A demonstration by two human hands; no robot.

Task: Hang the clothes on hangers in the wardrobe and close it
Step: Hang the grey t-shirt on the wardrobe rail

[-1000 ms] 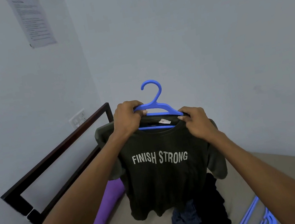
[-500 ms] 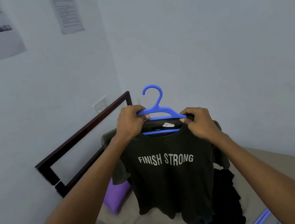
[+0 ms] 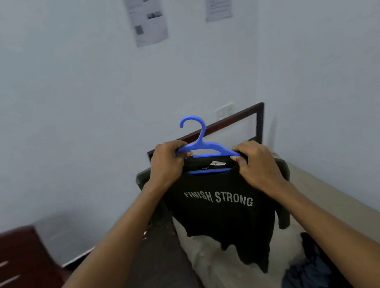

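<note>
While both hands keep their hold, the view has swung leftward from the bed corner toward a dark red chair [image 3: 13, 279]. The left hand [image 3: 166, 166] is curled round one shoulder of the blue hanger [image 3: 205, 145]; the right hand [image 3: 253, 161] pinches the other shoulder together with the collar of the dark T-shirt [image 3: 223, 216], which hangs above the bed [image 3: 232, 285]. More clothes [image 3: 306, 275] lie there. Judged from this, the shirt is seated and ready for carrying; no wardrobe is in sight yet.

Bare forearms, no sleeves visible; left hand [image 3: 166, 165], right hand [image 3: 258, 165] ungloved, ringless.
</note>
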